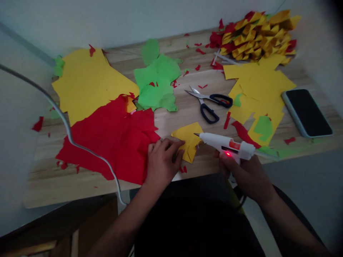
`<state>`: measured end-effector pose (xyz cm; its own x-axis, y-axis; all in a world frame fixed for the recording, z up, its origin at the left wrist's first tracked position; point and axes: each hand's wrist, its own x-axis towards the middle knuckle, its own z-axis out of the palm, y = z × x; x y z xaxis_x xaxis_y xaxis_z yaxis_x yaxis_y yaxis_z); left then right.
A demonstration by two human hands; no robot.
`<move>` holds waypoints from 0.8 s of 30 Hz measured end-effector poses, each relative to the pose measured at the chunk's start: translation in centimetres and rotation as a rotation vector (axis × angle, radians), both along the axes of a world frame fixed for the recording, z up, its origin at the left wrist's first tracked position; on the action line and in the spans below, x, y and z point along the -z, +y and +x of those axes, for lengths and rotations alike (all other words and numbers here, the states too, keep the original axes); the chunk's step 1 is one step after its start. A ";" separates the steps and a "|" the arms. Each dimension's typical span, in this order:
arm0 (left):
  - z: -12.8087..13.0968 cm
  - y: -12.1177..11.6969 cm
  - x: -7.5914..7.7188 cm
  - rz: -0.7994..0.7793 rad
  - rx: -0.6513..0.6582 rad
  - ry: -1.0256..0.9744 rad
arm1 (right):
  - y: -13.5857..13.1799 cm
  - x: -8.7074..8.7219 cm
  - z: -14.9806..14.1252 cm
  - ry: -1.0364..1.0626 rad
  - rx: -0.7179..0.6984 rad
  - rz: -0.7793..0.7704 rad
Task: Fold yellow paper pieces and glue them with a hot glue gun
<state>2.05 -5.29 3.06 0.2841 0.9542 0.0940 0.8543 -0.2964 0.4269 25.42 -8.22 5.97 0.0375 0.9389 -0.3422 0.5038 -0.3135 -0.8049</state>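
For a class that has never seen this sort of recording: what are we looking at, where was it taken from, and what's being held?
There is no machine here, only a person's two bare hands. The single picture comes from a camera worn on the head, looking forward and down. The right hand holds a white glue gun with a red light glowing. The left hand touches a small yellow paper piece; whether it grips it is unclear. On the wooden table lie a red sheet, green paper, open scissors, a phone and, at the back right, a folded-paper pile.
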 end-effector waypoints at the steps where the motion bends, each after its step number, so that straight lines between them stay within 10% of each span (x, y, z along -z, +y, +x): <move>1: 0.0 0.0 -0.1 0.002 0.002 0.012 | 0.0 0.0 0.0 0.016 0.005 0.016; 9: 0.7 0.4 -1.0 -0.013 -0.005 0.107 | -0.1 -0.2 -0.8 0.235 0.125 0.143; 24: -0.3 -1.3 -0.8 0.094 -0.201 -0.348 | -0.2 1.8 -1.4 0.401 0.154 0.172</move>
